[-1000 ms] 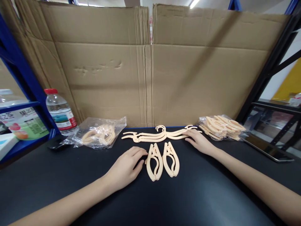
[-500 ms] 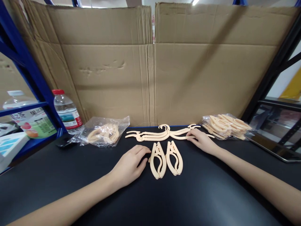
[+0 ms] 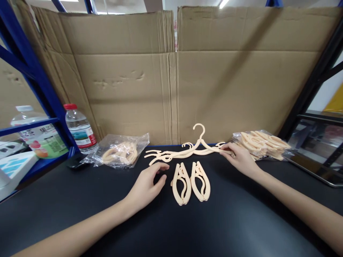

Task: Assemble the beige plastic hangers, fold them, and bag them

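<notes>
My right hand (image 3: 241,159) pinches the right end of an unfolded cream clothes hanger (image 3: 201,138). This hanger is tilted up, its hook raised above the table, and its left arm reaches down across other unfolded hangers (image 3: 187,153) lying flat beneath it. How many lie there I cannot tell. My left hand (image 3: 146,184) is empty, its thumb and fingers apart, just left of two folded hangers. The left folded hanger (image 3: 176,184) and the right folded hanger (image 3: 207,182) lie side by side on the black table, nearly touching.
A clear plastic bag with folded hangers (image 3: 120,153) lies at the back left, beside a red-capped water bottle (image 3: 81,128). More bagged hangers (image 3: 262,142) are piled at the back right. Cardboard (image 3: 120,82) walls off the back; a blue shelf frame (image 3: 34,82) stands left.
One unfolded hanger has been lifted and tilted up by my right hand, its hook now standing above the others. My left hand has drawn slightly left, with its fingers opening wider.
</notes>
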